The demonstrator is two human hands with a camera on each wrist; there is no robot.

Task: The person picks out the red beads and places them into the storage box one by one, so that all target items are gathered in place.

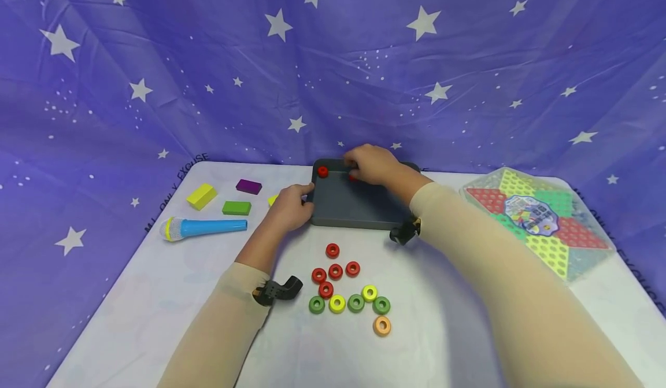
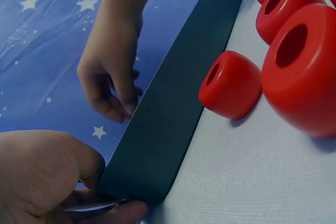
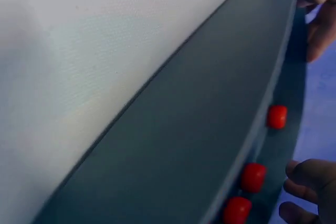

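A dark grey tray (image 1: 359,224) lies at the back of the table. My left hand (image 1: 292,207) grips its left edge; the left wrist view shows fingers (image 2: 134,213) around its corner. Above the tray's back part is my right hand (image 1: 372,165), fingers bent loosely. In the right wrist view, its fingertips (image 3: 295,169) are apart from the red rings (image 3: 253,177) inside the tray, with nothing between them. One red ring (image 1: 322,172) sits in the back left corner; another (image 1: 352,177) is partly hidden by the right hand.
In front of the tray lie several loose red rings (image 1: 335,271), green rings (image 1: 356,303), yellow rings (image 1: 337,303) and an orange ring (image 1: 382,325). At left are a toy microphone (image 1: 213,227) and yellow (image 1: 202,196), green (image 1: 236,207) and purple blocks (image 1: 248,187). A hexagonal game board (image 1: 541,220) is at right.
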